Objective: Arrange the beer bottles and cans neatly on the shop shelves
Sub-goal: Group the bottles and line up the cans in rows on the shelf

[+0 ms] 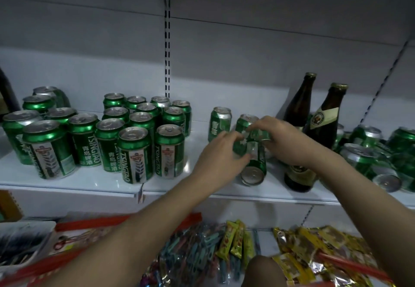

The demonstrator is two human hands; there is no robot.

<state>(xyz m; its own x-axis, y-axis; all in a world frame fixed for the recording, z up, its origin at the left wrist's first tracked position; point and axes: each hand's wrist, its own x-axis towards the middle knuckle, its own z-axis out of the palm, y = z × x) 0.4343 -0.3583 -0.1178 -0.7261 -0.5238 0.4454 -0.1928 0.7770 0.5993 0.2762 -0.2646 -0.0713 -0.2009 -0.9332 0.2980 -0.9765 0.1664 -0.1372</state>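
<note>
Both hands gather green beer cans mid-shelf.

Nearest, snack packets (314, 248) fill the lower shelf. Above, on the white shelf (89, 183), a can lying on its side (252, 172) waits under the left hand (221, 154) and right hand (285, 138), whose fingers curl round blurred cans (246, 134), probably to stand them with the upright cans (139, 134) at left. Brown bottles (323, 127) stand right; grey back panel behind.
</note>
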